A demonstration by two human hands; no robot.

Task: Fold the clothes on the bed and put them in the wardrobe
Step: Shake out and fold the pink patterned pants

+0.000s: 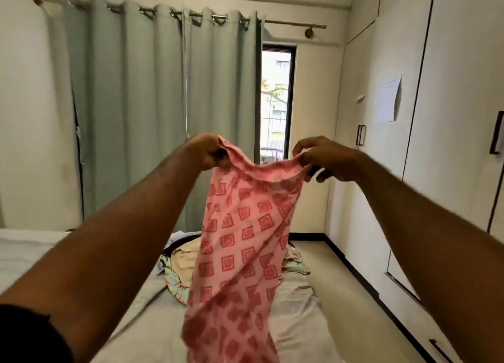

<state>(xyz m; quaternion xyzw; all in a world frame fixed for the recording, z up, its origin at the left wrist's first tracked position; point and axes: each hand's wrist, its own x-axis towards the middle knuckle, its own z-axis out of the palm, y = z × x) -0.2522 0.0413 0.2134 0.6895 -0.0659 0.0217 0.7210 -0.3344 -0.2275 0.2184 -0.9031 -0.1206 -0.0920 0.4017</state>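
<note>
— While both arms reach out, what's each grip on?
— Left hand and right hand pinch the pink printed garment mid-frame, hanging above the bed.
— Other clothes?
— Clothes pile behind it.

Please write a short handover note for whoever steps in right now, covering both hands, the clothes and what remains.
Left hand: grips one top corner of the pink garment.
Right hand: pinches the other top corner.
The garment hangs open in the air above the bed, not yet folded.
A pile of clothes lies unfolded on the bed behind it.
The wardrobe stands to the right, doors closed.
Done: nothing folded in view. Left: fold this garment, then the pile, and store everything in the wardrobe.
</note>
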